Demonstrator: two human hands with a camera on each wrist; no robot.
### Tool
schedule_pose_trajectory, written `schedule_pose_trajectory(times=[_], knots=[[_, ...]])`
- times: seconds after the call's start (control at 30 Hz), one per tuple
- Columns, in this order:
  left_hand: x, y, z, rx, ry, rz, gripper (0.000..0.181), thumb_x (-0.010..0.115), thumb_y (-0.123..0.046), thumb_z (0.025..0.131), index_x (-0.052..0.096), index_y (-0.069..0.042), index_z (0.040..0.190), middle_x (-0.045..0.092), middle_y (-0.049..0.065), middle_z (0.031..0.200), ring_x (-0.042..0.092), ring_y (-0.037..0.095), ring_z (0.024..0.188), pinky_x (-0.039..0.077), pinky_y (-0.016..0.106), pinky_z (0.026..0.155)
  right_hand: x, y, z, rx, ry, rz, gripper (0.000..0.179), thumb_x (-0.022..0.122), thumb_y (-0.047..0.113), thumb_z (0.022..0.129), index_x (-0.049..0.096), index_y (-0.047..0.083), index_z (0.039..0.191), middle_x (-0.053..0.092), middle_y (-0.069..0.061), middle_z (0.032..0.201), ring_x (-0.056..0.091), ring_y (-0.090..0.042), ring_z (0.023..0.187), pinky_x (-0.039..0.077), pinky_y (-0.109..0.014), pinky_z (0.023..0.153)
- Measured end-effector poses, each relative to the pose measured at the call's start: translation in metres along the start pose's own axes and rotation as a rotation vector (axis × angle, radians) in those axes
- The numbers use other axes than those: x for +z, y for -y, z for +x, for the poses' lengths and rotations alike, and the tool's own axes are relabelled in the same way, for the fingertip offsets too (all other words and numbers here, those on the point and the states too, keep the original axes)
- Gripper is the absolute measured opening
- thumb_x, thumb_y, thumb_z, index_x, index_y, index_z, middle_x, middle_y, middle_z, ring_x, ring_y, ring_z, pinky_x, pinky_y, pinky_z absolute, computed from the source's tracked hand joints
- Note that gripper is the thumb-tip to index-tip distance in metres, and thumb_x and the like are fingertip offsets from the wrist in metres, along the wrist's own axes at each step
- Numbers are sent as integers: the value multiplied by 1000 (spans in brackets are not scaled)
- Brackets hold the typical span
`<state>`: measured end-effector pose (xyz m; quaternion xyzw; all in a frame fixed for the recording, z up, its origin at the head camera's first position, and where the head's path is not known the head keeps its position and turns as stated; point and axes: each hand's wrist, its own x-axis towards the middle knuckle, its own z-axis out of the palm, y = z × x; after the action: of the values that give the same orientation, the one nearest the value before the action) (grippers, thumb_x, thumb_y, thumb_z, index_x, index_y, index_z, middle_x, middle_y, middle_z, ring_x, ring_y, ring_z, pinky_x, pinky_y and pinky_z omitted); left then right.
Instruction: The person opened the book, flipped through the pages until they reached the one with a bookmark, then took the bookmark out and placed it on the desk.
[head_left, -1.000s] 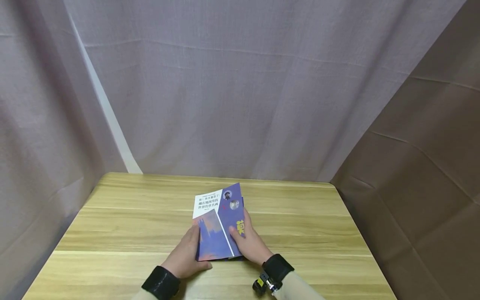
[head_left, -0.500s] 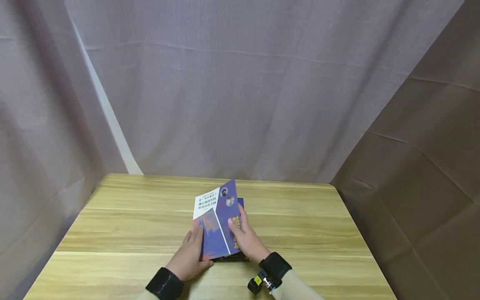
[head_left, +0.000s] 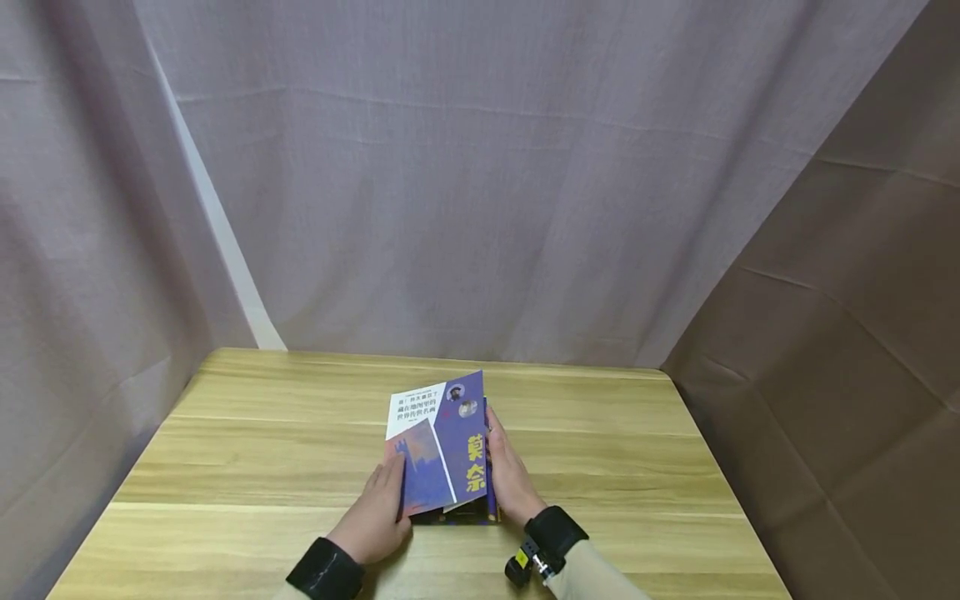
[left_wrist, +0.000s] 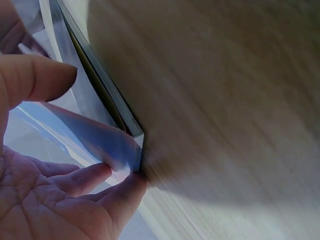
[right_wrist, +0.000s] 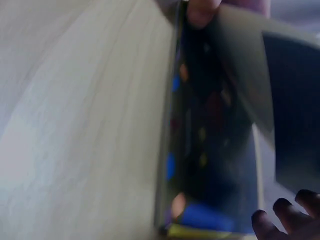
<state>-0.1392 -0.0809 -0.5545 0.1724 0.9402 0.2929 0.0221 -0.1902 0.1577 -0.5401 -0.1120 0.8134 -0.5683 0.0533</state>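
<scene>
My left hand (head_left: 372, 515), its fingers extended and clenched on nothing, rests against the left edge of a purple book (head_left: 429, 467) on the wood-grain worktop (head_left: 637, 475), about midway between its left and right edges. My right hand (head_left: 512, 477), relaxed and grasping nothing, lies along the book's right side; I cannot tell whether it touches. The front cover (head_left: 456, 429), bearing 2 round portraits, stands partly raised at the near right corner, above a dark page. Grey curtains (head_left: 480, 192) hang beyond the worktop's far edge.
</scene>
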Motion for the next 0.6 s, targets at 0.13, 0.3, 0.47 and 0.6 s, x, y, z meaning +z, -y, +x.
schedule_pose_trajectory(times=[0.13,0.3,0.47,0.6], knots=[[-1,-1,1,-2,5,-17,85,64,-5,73,23,16,145,27,36,147,26,47,137,19,55,114,-5,-17,6,19,-100,-56,55,15,39,107,11,15,157,36,-19,151,36,-34,136,25,-51,112],[-1,-1,2,-12,2,-24,85,64,-4,73,23,15,145,28,36,147,27,46,138,19,54,114,-4,-26,12,62,-120,-191,61,42,18,102,15,4,154,31,-23,152,31,-36,138,25,-50,113],[-3,-1,3,-19,-9,-49,86,64,-3,73,22,15,145,28,37,147,26,47,137,19,54,114,1,-31,15,-155,62,-503,75,61,12,89,21,-2,152,25,-24,154,25,-37,141,24,-48,114],[-5,-3,3,-18,-33,-78,84,63,-2,75,21,15,145,30,38,145,29,48,135,22,55,113,4,-34,12,-241,169,-726,76,65,22,89,27,-4,149,24,-28,153,22,-42,141,23,-51,114]])
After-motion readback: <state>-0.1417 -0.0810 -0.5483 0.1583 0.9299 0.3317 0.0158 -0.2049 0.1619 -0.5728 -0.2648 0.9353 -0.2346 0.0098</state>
